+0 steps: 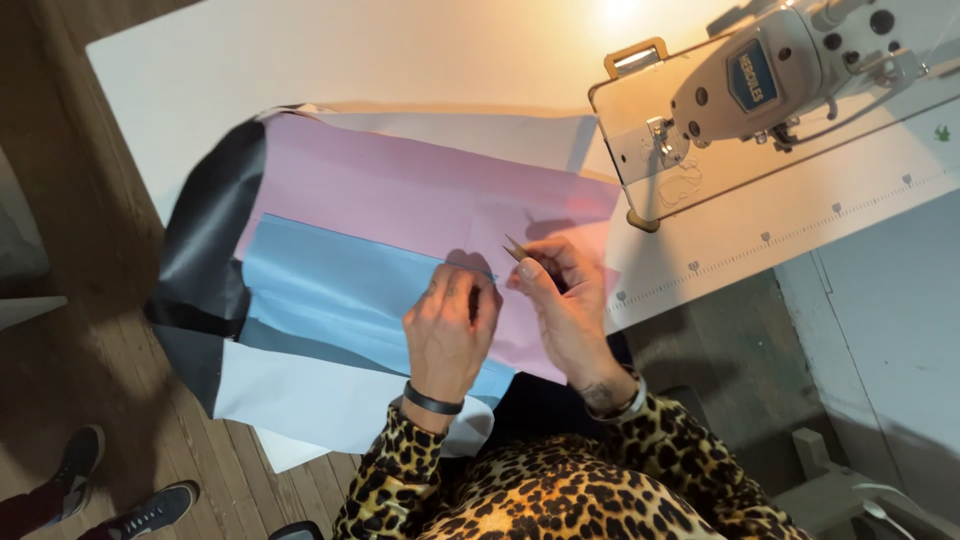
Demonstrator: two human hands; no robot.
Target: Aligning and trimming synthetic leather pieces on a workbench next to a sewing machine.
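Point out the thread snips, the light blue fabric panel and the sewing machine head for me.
thread snips (515, 247), head view, on the metal tip showing above the right hand's fingers.
light blue fabric panel (320, 285), head view, on its middle.
sewing machine head (770, 70), head view, on its grey body.

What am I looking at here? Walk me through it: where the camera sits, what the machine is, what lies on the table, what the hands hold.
The single picture comes from a camera worn on the person's head, looking down at their own two hands. The machine at upper right is a sewing machine standing on a white table. Spread across the table and hanging off its near edge is fabric pieced from pink, light blue, white and black panels. The left hand presses down on the edge of the blue panel. The right hand pinches a small pointed tool, probably snips or tweezers; it is too small to tell which. At lower left, another person's shoes stand on the wooden floor.
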